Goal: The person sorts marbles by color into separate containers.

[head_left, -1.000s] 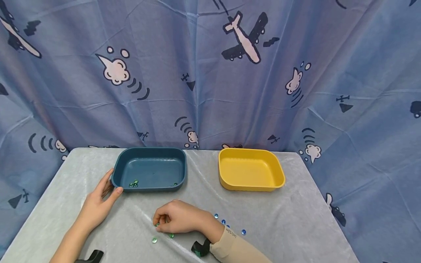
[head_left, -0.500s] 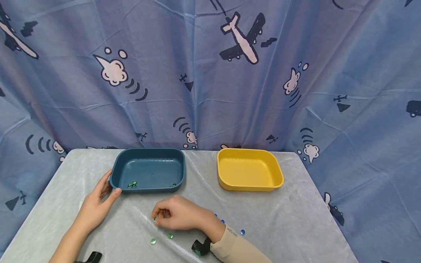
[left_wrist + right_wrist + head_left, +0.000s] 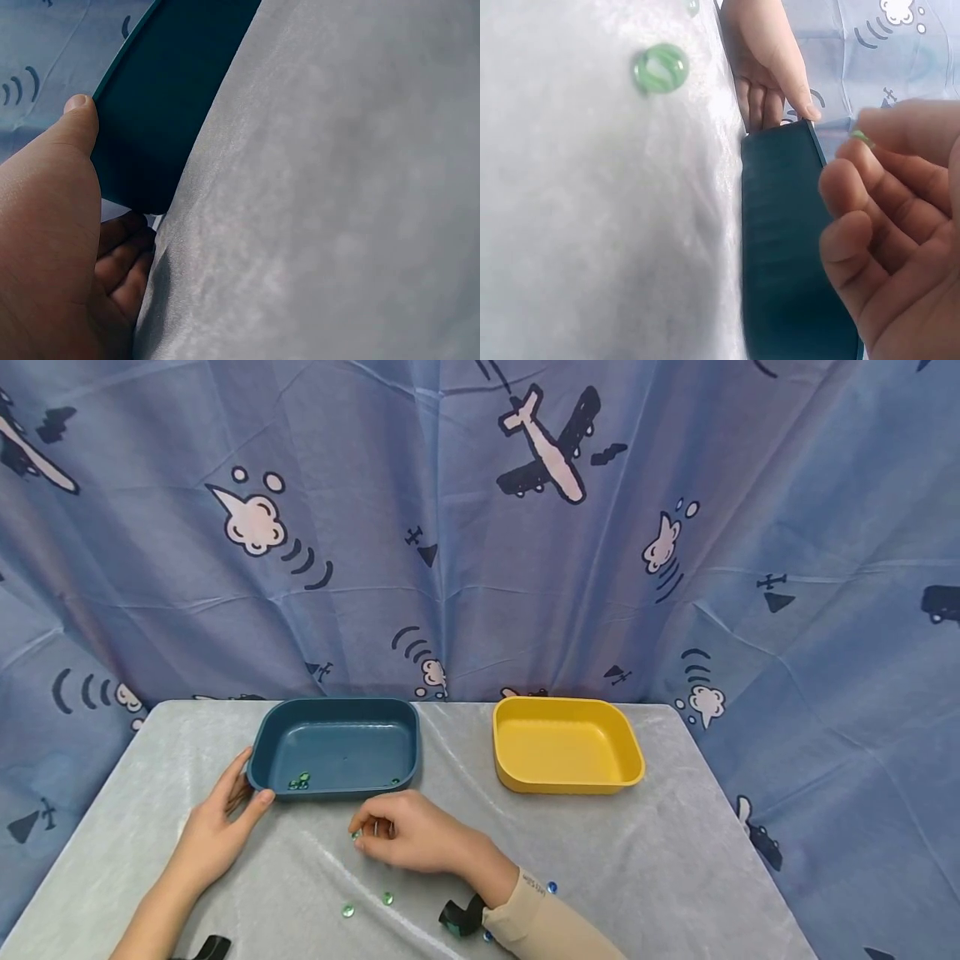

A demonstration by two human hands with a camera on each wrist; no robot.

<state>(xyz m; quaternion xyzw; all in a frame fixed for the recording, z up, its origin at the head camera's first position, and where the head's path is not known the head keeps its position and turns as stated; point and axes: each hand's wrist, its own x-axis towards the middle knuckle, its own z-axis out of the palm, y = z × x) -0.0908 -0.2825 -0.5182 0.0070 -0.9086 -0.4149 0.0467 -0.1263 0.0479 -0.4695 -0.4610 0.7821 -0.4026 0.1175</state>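
Note:
A dark teal plastic tray [image 3: 341, 702] stands at the back left of the table, with several green marbles [image 3: 299, 782] near its front left corner and another by its front right. My left hand [image 3: 212, 839] holds the tray's front left corner, thumb at the rim and fingers around the side. Between thumb and index finger, my right hand [image 3: 420, 831] pinches a small green glass marble [image 3: 862, 138], just in front of the tray's front wall. Two green swirled marbles, one nearer the left [image 3: 348, 911] and one beside it [image 3: 387, 898], lie on the cloth below the right hand.
A yellow tray [image 3: 567, 788] stands at the back right. Blue marbles, one right of the sleeve [image 3: 552, 887] and one partly hidden below the wrist strap [image 3: 488, 936], lie on the grey cloth [image 3: 675, 877]. A patterned blue curtain [image 3: 360, 527] hangs behind the table.
My right hand has lifted a green marble and moved away from me toward the teal tray. The left hand keeps its place on the tray's corner.

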